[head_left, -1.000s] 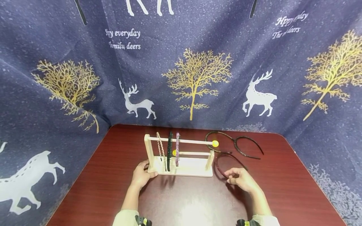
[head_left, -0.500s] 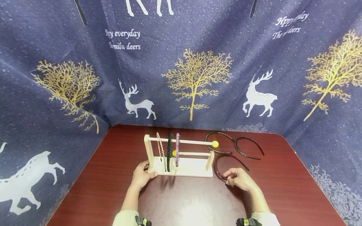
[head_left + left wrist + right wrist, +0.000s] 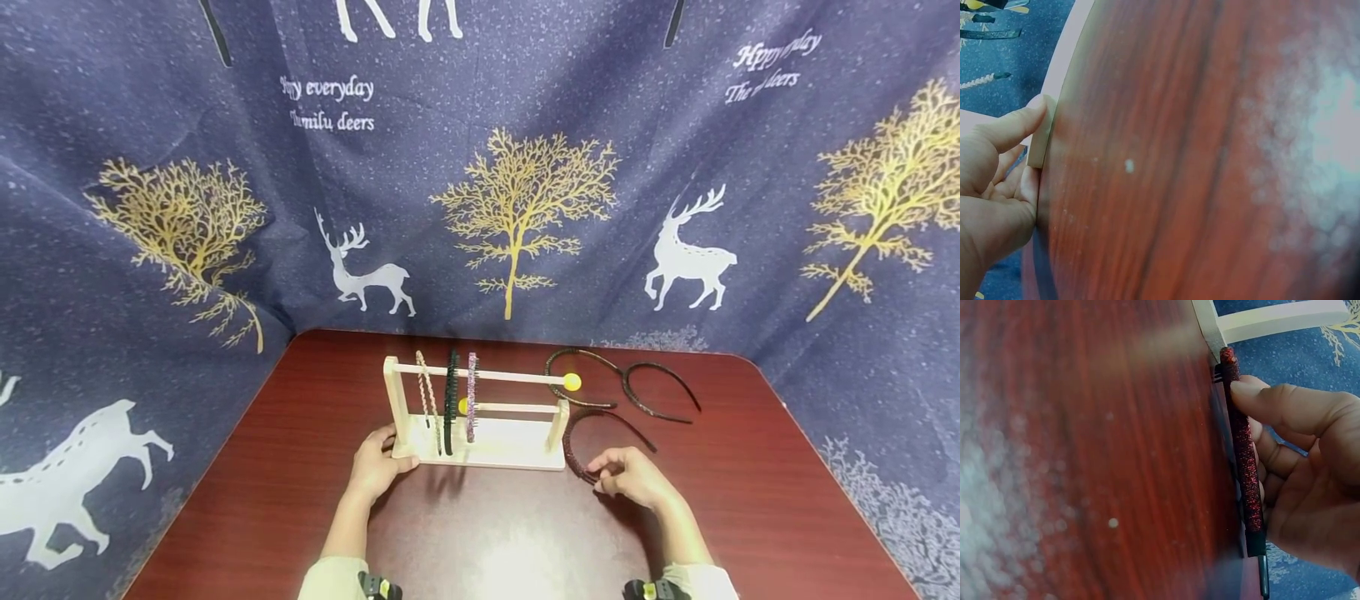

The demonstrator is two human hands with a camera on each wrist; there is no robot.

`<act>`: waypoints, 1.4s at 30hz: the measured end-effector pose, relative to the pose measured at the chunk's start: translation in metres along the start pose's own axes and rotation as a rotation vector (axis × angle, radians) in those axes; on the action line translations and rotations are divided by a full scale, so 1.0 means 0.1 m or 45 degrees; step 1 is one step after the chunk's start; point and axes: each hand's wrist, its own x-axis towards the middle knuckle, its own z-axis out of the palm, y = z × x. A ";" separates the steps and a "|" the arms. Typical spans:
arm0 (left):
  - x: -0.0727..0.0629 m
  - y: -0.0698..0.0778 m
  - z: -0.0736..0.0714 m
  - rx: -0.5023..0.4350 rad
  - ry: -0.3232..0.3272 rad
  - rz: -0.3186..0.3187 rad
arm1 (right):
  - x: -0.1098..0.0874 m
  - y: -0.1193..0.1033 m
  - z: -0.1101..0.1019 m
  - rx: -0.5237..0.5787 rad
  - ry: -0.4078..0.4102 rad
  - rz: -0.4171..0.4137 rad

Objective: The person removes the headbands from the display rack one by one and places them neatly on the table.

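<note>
A pale wooden headband rack (image 3: pixel 517 443) stands mid-table with a taller and a lower bar, each tipped by a yellow ball. My left hand (image 3: pixel 373 467) grips the left end of its base, thumb on the front edge; the left wrist view shows the corner of the base (image 3: pixel 1043 134) between thumb and fingers. On the taller bar hang a beaded cream headband (image 3: pixel 426 387), a black one (image 3: pixel 450 408) and a glittery lilac one (image 3: pixel 471 400). My right hand (image 3: pixel 633 479) pinches a dark red glitter headband (image 3: pixel 1246 462) near one end, just right of the rack.
Two dark, thin headbands lie behind on the right, one (image 3: pixel 592 354) partly behind the yellow ball (image 3: pixel 572 382) and another (image 3: pixel 652 412) farther right. The reddish-brown table (image 3: pixel 757 500) ends at a blue patterned curtain (image 3: pixel 480 250).
My right hand has shifted slightly left, and the dark red headband has turned and moved nearer the rack's right end. The left hand and the rack stay put.
</note>
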 end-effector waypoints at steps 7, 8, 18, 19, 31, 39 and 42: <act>-0.02 -0.06 0.00 0.054 0.001 0.010 | -0.10 -0.08 0.10 -0.057 0.225 0.034; -0.03 -0.08 -0.01 0.065 0.000 0.009 | -0.13 -0.10 0.13 -0.059 0.273 0.050; -0.05 -0.08 -0.01 0.071 0.008 0.070 | -0.30 -0.35 0.39 0.201 0.466 0.065; -0.04 -0.07 -0.01 0.074 0.016 0.076 | -0.30 -0.37 0.41 0.227 0.476 0.056; 0.01 -0.02 0.01 0.040 -0.015 0.016 | -0.15 -0.65 0.67 0.356 0.506 -0.055; 0.01 -0.04 0.01 0.025 -0.005 0.029 | -0.06 -0.78 0.79 0.431 0.408 -0.190; 0.01 -0.04 0.01 0.013 -0.004 0.031 | -0.03 -0.82 0.81 0.422 0.368 -0.265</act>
